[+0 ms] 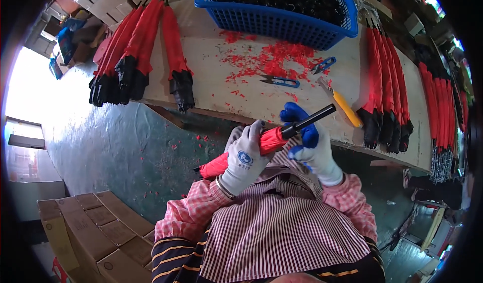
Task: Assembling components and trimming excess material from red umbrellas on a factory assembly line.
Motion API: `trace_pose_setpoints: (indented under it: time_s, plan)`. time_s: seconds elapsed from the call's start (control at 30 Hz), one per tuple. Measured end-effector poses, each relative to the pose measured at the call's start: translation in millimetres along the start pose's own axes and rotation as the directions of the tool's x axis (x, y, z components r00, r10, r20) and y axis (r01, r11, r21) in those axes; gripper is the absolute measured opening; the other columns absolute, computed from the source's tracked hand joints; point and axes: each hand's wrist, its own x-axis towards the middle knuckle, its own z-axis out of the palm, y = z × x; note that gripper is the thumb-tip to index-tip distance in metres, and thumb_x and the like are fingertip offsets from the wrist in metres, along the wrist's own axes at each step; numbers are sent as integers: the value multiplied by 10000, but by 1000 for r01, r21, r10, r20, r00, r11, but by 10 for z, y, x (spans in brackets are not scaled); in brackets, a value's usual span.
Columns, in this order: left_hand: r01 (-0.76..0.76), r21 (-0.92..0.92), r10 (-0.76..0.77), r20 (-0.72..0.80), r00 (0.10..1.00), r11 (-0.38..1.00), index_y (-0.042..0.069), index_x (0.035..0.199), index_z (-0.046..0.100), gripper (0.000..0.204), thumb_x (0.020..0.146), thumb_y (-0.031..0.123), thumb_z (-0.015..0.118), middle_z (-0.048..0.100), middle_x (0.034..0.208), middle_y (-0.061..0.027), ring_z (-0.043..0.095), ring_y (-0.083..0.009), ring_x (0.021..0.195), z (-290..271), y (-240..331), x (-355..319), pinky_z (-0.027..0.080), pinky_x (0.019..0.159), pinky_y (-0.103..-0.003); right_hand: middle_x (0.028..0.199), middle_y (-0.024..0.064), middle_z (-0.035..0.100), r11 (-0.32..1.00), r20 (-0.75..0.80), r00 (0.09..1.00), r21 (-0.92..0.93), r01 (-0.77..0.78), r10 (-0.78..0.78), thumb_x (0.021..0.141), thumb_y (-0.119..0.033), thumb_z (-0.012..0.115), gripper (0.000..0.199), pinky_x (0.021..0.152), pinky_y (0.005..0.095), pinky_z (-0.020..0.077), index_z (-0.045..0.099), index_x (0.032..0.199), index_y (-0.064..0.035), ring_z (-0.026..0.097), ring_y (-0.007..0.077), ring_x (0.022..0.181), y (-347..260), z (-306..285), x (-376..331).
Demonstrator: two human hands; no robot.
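A red umbrella (271, 140), furled, lies slantwise in front of my apron. Its black shaft end (318, 115) points up to the right, and the red cloth runs down to the left. My left hand (245, 160), in a white glove, is wrapped round the cloth just below the black collar. Beside the shaft is my right hand (321, 155), gloved in white with blue-coated fingers. Its thumb and fingers are apart, and the shaft passes in front of the fingers; whether they touch it is hard to see.
A blue basket (282, 24) of small black parts stands at the table's back. Red scraps (274, 59), two blue thread snips (282, 81) and a yellow-handled knife (346, 107) lie before it. Red umbrellas with black ends lie left (136, 46) and right (385, 82). Cardboard boxes (95, 222) stand lower left.
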Motion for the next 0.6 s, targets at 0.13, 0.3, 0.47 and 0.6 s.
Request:
trace_pose_setpoints:
  time_s: [0.13,0.3,0.47,0.6]
  plan:
    - [4,16,-4,3,1000,1000,44,1430,497,757,808,292,851,635,1180,-210,697,-408,954,114,31,90,574,798,-508,1315,85,643,997,-163,985,66,-49,59,842,-91,859,824,965,294,535,460,1555,19,635,142,1145,114,138,10]
    - [12,-13,-9,159,987,1000,23,1446,494,835,772,312,894,623,1244,-216,684,-414,1029,114,42,146,562,886,-502,1175,62,691,963,-368,905,236,-130,213,882,49,778,606,797,223,557,568,1451,35,651,78,945,139,163,-32]
    - [-141,-495,411,492,767,857,20,1418,565,781,827,428,872,634,1195,-256,692,-385,1079,-30,-529,533,558,923,-464,1076,52,717,980,-373,920,194,-52,122,915,61,735,413,739,197,521,659,1321,45,629,56,873,230,124,-178]
    - [-2,-260,219,810,544,966,14,1381,604,765,871,540,824,683,1111,-244,707,-359,1027,73,-773,417,548,944,-410,1029,31,726,966,-336,931,252,-55,140,920,65,722,328,734,189,496,695,1246,45,609,44,863,168,70,-171]
